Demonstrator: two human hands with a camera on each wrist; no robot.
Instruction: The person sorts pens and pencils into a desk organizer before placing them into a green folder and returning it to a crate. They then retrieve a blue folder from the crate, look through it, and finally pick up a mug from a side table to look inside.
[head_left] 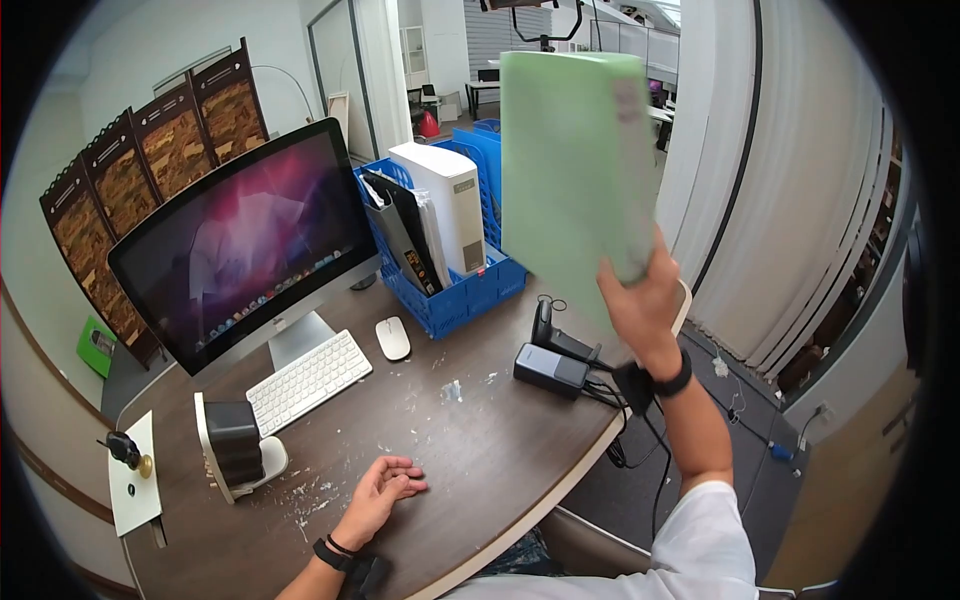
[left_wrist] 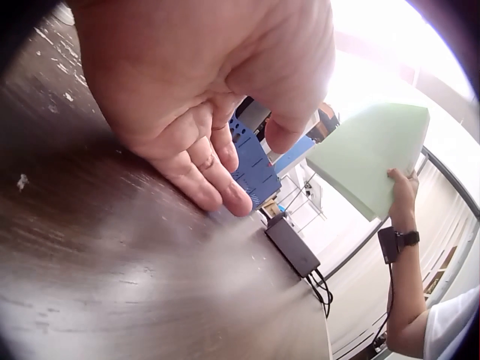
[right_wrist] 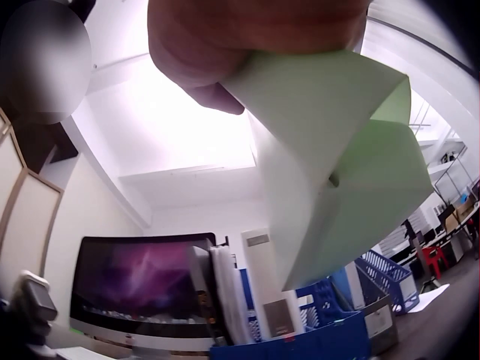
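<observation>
A light green folder (head_left: pixel 575 160) is held up in the air by the right hand (head_left: pixel 645 305), whose thumb and fingers grip its lower edge, right of the blue file rack (head_left: pixel 465 305). In the right wrist view the folder (right_wrist: pixel 337 172) hangs below the right hand (right_wrist: pixel 259 37), partly spread at one end. The left hand (head_left: pixel 382 495) rests at the desk's near side with loosely bent fingers, holding nothing; the left wrist view shows this hand (left_wrist: pixel 202 90) close up, palm visible. Inside the rack stand a white box file (head_left: pixel 450 210) and dark folders (head_left: pixel 405 230).
A monitor (head_left: pixel 250 240), keyboard (head_left: pixel 310 382) and mouse (head_left: pixel 393 339) occupy the desk's left side. Near its right edge are a black-grey device (head_left: pixel 551 370) with cables and scissors (head_left: pixel 552 302). A dark speaker-like object (head_left: pixel 235 442) stands at the left. Small scraps lie on the desk (head_left: pixel 480 450).
</observation>
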